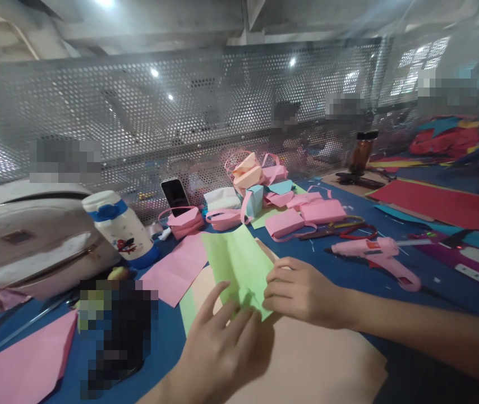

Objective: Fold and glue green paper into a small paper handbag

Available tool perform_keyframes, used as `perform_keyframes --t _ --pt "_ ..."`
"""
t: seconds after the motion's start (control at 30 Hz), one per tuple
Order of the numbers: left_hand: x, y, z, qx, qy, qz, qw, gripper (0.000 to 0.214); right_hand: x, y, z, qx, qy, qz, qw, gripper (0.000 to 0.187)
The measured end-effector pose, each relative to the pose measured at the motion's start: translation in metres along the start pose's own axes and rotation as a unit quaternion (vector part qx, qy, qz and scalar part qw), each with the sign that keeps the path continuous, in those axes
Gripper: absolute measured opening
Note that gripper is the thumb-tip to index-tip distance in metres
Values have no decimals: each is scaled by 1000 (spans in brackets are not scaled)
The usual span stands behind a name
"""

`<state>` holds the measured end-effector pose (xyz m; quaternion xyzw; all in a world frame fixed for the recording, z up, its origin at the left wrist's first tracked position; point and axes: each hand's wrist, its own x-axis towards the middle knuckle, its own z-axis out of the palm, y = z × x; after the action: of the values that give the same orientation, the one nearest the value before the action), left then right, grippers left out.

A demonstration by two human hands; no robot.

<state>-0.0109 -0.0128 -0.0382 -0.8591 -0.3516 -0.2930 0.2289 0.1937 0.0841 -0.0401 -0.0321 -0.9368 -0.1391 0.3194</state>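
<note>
Table [167,345]: blue, beneath everything I handled.
Tan paper [319,359]: lay on the table, close to me.
Green paper [239,255]: lay over the tan paper, straight ahead, long axis pointing away and slightly left.
Left hand [222,342]: fingers bent against its near edge; pinching or pressing, I couldn't tell.
Right hand [296,292]: gripped its right edge.
Bag patch [18,237]: too blurred to read.

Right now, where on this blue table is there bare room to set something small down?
The blue table shows bare left of the left hand, below the pink sheet beside the bottle, and between the right hand and glue gun. Green paper takes up the middle; paper bags and a phone crowd the mesh screen.
</note>
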Motion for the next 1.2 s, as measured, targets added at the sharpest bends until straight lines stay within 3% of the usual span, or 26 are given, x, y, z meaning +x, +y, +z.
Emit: perform_keyframes --t 0.23,0.5,0.93,1.1,1.2 --pt "-7 3 2 43 10 41 998 19 0 -3 -1 -28 -30 -15 999 27" --pt "3 2 -1 87 -29 41 995 28 -1 -1 -2 -53 -24 -18 998 32" --pt "1 8 3 67 6 46 997 26 -1 -4 -4 -75 -24 -46 996 31" --pt "-7 -3 -2 42 -5 82 996 28 -3 -3 -10 7 9 3 1000 48" --pt "-12 -17 -6 40 -2 103 994 30 -3 1 -15 6 48 35 998 30"
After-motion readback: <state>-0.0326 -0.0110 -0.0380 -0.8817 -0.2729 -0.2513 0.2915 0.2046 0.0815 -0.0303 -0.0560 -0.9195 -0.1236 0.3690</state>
